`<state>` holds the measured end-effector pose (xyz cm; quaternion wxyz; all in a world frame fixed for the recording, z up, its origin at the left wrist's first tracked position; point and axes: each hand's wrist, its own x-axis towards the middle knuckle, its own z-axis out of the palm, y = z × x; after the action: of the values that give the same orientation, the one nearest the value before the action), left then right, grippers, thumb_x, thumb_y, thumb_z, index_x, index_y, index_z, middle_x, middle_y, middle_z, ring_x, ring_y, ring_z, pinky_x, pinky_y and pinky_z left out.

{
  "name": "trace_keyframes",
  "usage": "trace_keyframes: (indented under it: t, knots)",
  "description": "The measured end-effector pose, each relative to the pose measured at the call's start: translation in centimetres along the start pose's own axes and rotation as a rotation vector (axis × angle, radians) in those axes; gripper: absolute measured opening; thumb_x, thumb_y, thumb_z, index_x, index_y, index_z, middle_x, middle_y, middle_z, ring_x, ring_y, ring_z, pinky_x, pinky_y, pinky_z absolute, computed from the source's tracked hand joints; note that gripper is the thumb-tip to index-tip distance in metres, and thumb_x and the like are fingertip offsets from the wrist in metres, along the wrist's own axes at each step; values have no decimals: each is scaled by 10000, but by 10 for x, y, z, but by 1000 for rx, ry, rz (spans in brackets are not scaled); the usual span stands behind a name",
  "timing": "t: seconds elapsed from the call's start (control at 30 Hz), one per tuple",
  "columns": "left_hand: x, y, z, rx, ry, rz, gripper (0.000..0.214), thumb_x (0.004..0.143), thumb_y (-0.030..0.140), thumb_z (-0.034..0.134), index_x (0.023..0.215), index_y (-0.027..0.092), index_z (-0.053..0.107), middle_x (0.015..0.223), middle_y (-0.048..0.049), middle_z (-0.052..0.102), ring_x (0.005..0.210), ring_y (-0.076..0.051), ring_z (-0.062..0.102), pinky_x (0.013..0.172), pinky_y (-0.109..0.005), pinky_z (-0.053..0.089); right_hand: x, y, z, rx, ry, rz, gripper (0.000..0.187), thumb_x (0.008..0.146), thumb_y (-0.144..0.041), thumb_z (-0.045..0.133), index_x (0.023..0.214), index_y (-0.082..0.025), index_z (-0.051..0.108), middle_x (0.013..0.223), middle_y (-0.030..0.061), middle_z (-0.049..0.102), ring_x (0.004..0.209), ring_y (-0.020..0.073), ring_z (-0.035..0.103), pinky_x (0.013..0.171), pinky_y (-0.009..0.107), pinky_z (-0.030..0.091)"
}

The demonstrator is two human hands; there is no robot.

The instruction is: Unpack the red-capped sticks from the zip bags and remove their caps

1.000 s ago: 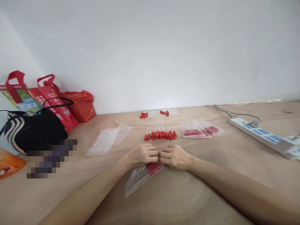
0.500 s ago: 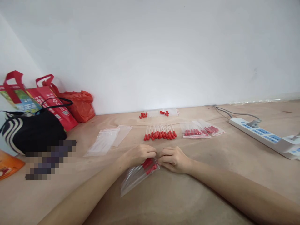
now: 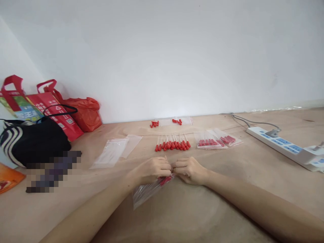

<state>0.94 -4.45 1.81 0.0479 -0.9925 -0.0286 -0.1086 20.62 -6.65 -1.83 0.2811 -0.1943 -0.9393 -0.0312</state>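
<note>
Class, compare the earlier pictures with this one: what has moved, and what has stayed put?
The left hand and right hand kept hold of the clear bag of red-tipped sticks. They had drawn slightly apart half a second ago; now their fingertips meet again at the bag's mouth. The row of loose sticks, filled bags, empty bags and power strip have not moved.

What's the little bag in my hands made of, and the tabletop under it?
The bag looks like thin clear plastic film, glossy, see-through and crinkled. The tabletop looks like bare plywood, matte tan with faint grain rings, though laminate is possible.
</note>
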Motion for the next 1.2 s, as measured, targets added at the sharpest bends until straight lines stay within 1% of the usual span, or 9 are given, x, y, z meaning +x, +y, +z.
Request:
trace_keyframes:
  t: [0.17, 0.27, 0.43, 0.53, 0.7, 0.8, 0.9, 1.07, 1.2]
  knots:
    - [-3, -3, -15, 25, 16, -80, 267, 827, 56, 329, 701, 177, 531, 753, -31, 584, 813, -142, 502, 786, -280, 382, 2, -1, -7, 66, -20, 30, 122, 801, -200, 416, 768, -187, 532, 798, 44, 589, 807, 140, 502, 672, 243, 394]
    - [-3, 1, -21, 83, 3, -91, 273, 852, 104, 330, 683, 181, 531, 719, -16, 576, 696, -128, 490, 672, -245, 376, 4, -5, -11, 98, -30, 42, 131, 772, -256, 435, 700, -186, 518, 708, 37, 574, 731, 149, 485, 654, 273, 371]
    - [3, 14, -24, 0, -57, -85, 259, 845, 82, 333, 702, 187, 523, 680, 24, 543, 546, -91, 454, 499, -203, 307, 5, -10, -17, 452, -82, 135, 300, 855, -300, 305, 647, -177, 482, 564, -20, 518, 542, 92, 436, 693, 293, 349]
    - [3, 16, -20, -20, -50, -107, 272, 836, 61, 311, 700, 185, 511, 691, 22, 551, 566, -89, 479, 518, -191, 332, 3, -4, -17, 664, 13, 332, 351, 868, -373, 314, 622, -172, 462, 575, -17, 511, 544, 89, 444, 661, 273, 366]
    - [1, 14, -12, -151, 382, -310, 201, 832, 92, 317, 850, 177, 498, 798, -28, 582, 748, -110, 556, 665, -199, 437, -4, 13, -10, 931, 310, 514, 487, 721, -591, 480, 976, -176, 473, 886, 47, 533, 761, 144, 497, 674, 280, 397]
    - [5, 17, -8, -272, 654, -606, 67, 852, 188, 368, 843, 176, 433, 844, -29, 545, 655, -87, 559, 592, -199, 475, -2, 13, -6, 1063, 188, 488, 614, 630, -561, 611, 1087, -194, 429, 1052, 77, 506, 939, 181, 486, 819, 337, 374]
    - [10, 20, -2, -492, 833, -722, 72, 867, 255, 366, 861, 183, 366, 956, -47, 504, 557, -51, 551, 503, -183, 485, 3, 7, -2, 1227, 73, 497, 683, 556, -442, 723, 1107, -204, 398, 1058, 66, 509, 978, 173, 483, 865, 343, 361]
    - [6, 16, 11, -694, 917, -652, 134, 864, 324, 377, 864, 191, 359, 942, -42, 481, 686, -88, 549, 606, -237, 498, 5, 7, -3, 1395, 50, 594, 602, 578, -342, 719, 1045, -203, 365, 868, -1, 515, 748, 107, 522, 689, 269, 429]
    - [-11, 12, 6, -696, 803, -623, 167, 832, 320, 424, 767, 166, 417, 831, -36, 497, 692, -103, 492, 621, -234, 454, -1, 15, -8, 948, 192, 559, 506, 617, -162, 625, 1061, -203, 384, 934, 24, 508, 786, 123, 514, 692, 266, 425]
